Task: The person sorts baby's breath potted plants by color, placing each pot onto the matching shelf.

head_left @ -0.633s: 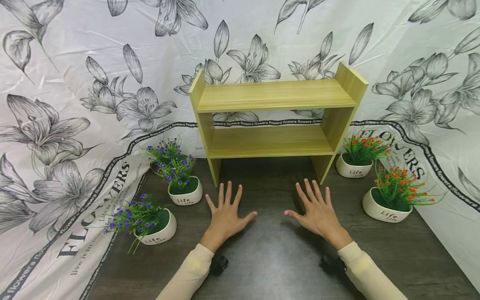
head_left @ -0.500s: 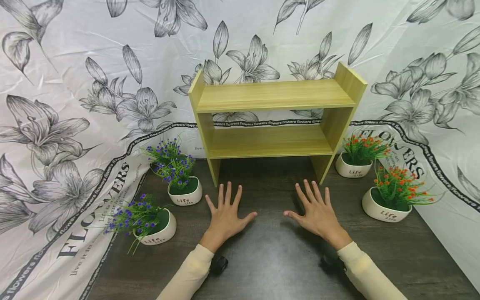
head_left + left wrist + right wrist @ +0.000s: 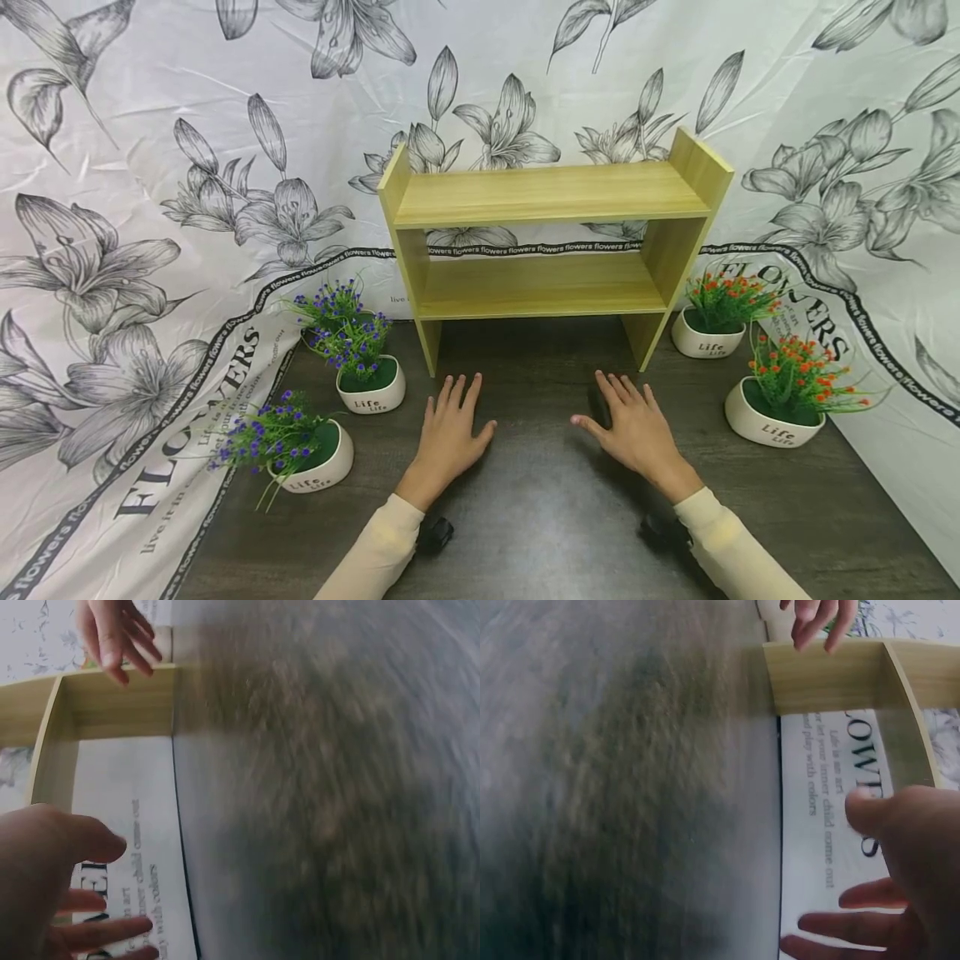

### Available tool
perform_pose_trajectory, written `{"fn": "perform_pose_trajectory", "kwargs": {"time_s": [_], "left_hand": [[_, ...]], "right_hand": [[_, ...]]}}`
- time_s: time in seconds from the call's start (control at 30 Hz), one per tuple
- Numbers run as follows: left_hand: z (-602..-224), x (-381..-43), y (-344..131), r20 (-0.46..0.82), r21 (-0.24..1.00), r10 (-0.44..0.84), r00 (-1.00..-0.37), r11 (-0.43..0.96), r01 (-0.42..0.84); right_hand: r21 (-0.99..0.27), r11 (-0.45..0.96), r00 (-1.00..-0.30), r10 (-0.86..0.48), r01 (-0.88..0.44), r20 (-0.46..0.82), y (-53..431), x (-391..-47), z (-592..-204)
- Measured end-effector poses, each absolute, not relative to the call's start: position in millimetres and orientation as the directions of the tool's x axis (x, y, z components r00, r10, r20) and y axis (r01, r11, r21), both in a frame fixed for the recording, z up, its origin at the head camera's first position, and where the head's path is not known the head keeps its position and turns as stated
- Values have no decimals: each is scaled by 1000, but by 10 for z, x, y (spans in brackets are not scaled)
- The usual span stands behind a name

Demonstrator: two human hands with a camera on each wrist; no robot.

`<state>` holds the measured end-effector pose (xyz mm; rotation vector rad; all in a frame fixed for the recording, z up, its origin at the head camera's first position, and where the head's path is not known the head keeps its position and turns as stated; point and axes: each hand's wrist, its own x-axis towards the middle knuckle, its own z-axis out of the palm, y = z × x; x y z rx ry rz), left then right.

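My left hand (image 3: 450, 437) hovers palm down over the dark table, its fingers extended and holding nothing. Opposite it, my right hand (image 3: 637, 437) is held the same way, empty, with the thumb spread inward. Beyond both hands stands a light wooden two-tier shelf (image 3: 540, 287) with bare boards; neither hand touches it. Both wrist views show the fingers apart from the shelf, with a gap above the table. Nearest the left hand is a white pot of purple flowers (image 3: 371, 396). To the right of the right hand sits a white pot of orange flowers (image 3: 776, 425).
Another purple-flowered pot (image 3: 322, 467) stands at the front left, with more purple flowers (image 3: 330, 300) behind. A second orange-flowered pot (image 3: 708, 333) is beside the shelf's right leg. A white flower-printed cloth (image 3: 225, 275) hangs behind and around the dark table (image 3: 555, 533).
The spread fingers of both hands have drawn closer together, and the left thumb has moved inward toward its palm. Pots and shelf have stayed put; the head view has tilted very slightly.
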<state>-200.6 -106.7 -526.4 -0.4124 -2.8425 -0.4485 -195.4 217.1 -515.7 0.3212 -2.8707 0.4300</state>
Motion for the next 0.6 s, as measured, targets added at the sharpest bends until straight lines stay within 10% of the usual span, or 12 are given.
{"fn": "perform_pose_trajectory", "kwargs": {"time_s": [0.6], "left_hand": [[-4599, -1766, -1861, 673, 407, 98, -733, 779, 478]], "right_hand": [[-470, 868, -894, 73, -162, 442, 2732, -2127, -4894]]}}
